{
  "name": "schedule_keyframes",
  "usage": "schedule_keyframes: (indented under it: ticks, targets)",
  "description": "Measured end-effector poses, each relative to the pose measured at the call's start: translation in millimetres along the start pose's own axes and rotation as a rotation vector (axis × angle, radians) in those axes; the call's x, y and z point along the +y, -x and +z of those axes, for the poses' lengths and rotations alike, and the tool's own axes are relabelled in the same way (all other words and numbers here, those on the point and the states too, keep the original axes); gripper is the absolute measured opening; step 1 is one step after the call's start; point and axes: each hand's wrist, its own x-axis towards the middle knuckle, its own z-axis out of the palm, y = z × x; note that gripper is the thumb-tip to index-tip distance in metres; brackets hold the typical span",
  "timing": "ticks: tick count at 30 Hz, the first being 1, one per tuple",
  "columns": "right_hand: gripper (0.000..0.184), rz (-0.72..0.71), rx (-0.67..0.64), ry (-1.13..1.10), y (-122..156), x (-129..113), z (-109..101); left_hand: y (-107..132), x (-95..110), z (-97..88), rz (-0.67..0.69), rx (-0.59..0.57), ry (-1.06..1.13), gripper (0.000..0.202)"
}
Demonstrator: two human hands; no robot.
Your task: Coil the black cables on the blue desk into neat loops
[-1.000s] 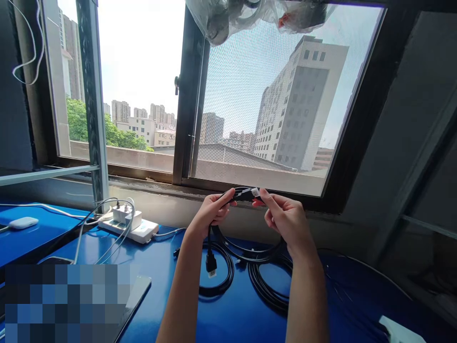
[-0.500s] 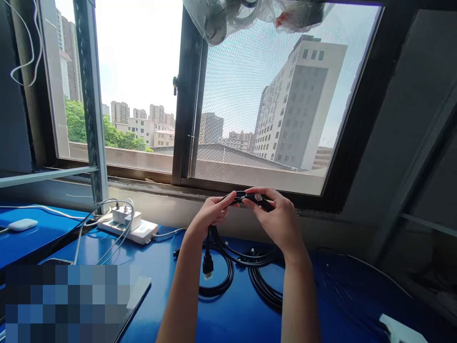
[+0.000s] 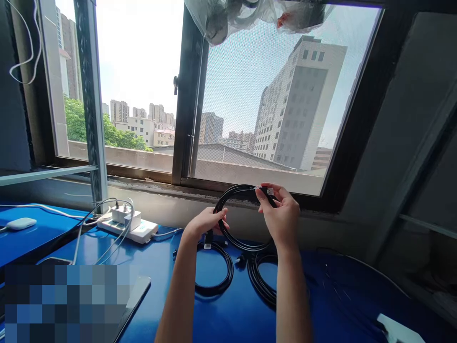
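Between my hands a coiled black cable is held up above the blue table as a round loop. My left hand is closed on the left side of the coil, and a plug hangs just below its fingers. At the upper right of the loop, my right hand pinches the coil beside a plug end with a pale tip. Two more black cable coils lie on the table beneath: the left coil and the right coil, partly hidden by my right forearm.
A white power strip with chargers and wires stands at the left. A phone-like flat device lies at the front left of the blue table. A white object sits at the front right. A metal post rises by the window.
The held coil has turned from nearly edge-on to an open circle facing me. My left hand has moved down and slightly left; my right hand has shifted slightly right.
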Motion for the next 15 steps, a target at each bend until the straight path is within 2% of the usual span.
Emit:
schedule_keyframes:
  ticks: [4, 8, 11, 15]
  targets:
    - [0.043, 0.101, -0.129, -0.04, 3.3, 0.8, 6.2, -5.9, -2.1, -0.9, -0.036, 0.129, -0.106, 0.025]
    - [0.025, 0.229, -0.311, 0.06, 6.6, 3.4, 11.0, -10.4, -8.4, -15.5, -0.076, 0.246, -0.31, 0.017]
    - [0.015, 0.278, -0.425, 0.179, 9.3, 10.8, 17.2, -12.4, -15.2, -28.5, -0.115, 0.283, -0.379, 0.018]
    - [0.019, 0.377, -0.541, 0.236, 17.6, 29.0, 30.7, -14.8, -26.4, -42.0, -0.202, 0.286, -0.438, 0.011]
